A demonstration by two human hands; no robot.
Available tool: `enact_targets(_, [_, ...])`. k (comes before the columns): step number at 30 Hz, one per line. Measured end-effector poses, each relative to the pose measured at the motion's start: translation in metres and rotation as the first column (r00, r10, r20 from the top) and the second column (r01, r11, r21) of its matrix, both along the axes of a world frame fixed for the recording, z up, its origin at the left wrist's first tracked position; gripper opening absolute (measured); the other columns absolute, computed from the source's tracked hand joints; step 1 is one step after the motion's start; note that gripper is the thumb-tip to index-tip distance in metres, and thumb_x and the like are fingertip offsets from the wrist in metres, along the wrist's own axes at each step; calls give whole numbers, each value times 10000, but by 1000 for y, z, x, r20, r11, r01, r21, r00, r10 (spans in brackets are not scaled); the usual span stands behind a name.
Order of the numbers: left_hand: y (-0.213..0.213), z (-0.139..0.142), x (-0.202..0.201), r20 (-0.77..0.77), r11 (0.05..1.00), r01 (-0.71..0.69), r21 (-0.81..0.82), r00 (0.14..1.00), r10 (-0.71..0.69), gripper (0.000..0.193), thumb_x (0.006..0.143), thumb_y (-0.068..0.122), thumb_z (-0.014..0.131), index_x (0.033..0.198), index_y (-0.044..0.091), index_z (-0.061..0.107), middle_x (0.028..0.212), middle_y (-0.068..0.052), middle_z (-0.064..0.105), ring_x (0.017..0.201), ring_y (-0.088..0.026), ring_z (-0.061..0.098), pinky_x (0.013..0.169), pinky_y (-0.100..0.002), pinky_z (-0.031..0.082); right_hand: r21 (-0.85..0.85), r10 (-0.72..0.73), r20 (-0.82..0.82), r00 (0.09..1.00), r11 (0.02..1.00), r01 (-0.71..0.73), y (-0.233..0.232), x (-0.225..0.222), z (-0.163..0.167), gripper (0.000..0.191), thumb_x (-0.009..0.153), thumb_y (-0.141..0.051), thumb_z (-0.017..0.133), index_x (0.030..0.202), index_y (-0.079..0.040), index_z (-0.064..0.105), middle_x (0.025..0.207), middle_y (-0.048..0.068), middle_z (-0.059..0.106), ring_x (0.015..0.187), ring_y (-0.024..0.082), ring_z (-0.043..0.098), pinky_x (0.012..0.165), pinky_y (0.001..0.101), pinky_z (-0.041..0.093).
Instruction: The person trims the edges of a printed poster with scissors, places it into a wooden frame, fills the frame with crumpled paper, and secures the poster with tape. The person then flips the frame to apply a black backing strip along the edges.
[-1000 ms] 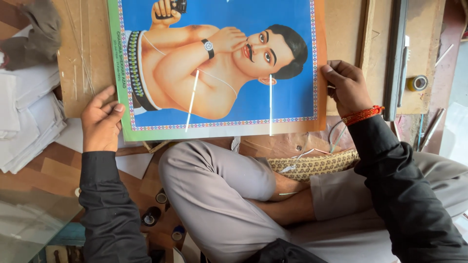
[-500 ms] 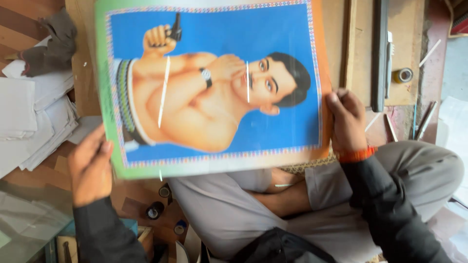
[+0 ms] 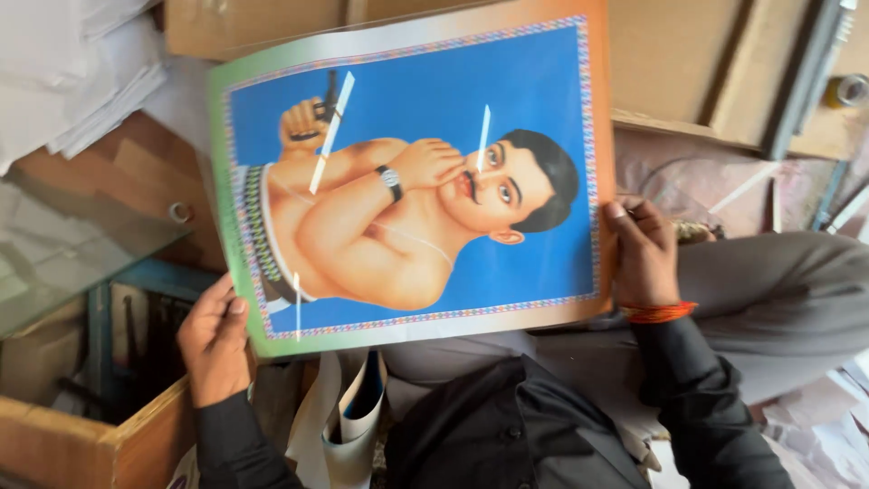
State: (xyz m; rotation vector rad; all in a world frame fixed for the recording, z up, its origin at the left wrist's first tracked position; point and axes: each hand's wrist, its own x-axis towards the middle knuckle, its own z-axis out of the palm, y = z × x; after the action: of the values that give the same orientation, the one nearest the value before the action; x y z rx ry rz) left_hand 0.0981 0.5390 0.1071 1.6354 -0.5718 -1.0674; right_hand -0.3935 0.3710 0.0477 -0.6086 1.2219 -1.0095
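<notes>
I hold a large glossy poster (image 3: pixel 407 118) lifted in front of me, tilted slightly. It shows a bare-chested man on a blue ground with a green and orange border. My left hand (image 3: pixel 214 337) grips its lower left corner. My right hand (image 3: pixel 644 254), with an orange thread at the wrist, grips its right edge. Both sleeves are black. The poster hides most of the surface behind it.
A glass sheet (image 3: pixel 63 244) lies at the left over a wooden box (image 3: pixel 100 439). White paper stacks (image 3: pixel 63 81) sit top left. Wooden boards (image 3: pixel 688 63) and a tape roll (image 3: pixel 849 91) are at the top right. My grey-trousered legs (image 3: pixel 778 299) are folded below. Rolled posters (image 3: pixel 348 417) stand by my lap.
The poster has been lifted off the board and swung toward my left, closer to the camera. Both hands kept their grip and the view turned left.
</notes>
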Motion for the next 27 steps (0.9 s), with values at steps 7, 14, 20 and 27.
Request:
enact_targets(7, [-3,1,25,-4,998,45,-32,999,-45,405,1035,46,592,1418,-78,549,1260,-127,680,1114,-148,645,1015,-282,506,137,245,247,938,949,-284,-51,12,21,201,1108,-191,573,1236,-42,615,1062,57,712,919,162,686,784,291,536])
enact_targets(14, [-3,-7,42,-107,998,22,64,994,-15,398,1010,32,575,1399,-50,551,1191,-110,675,1046,-126,654,909,-269,531,65,249,246,937,960,-272,-81,37,17,264,1052,-62,562,1312,-44,604,1253,62,685,1170,167,647,1054,336,507])
enact_targets(20, [-42,-8,35,-59,993,-7,120,998,15,401,1028,154,603,1397,7,552,1219,-64,698,1029,-100,672,877,-253,551,-70,275,171,946,961,-267,-80,21,11,312,1047,32,570,1346,-51,532,1309,87,651,1233,190,628,1106,353,509])
enact_targets(27, [-100,-16,46,-158,986,158,-44,974,-163,297,1079,169,666,1325,8,623,1216,-33,697,1080,-77,652,993,-237,521,-74,283,162,945,959,-274,-82,20,23,385,1051,17,586,1421,-43,500,1294,89,658,1190,180,637,1063,338,522])
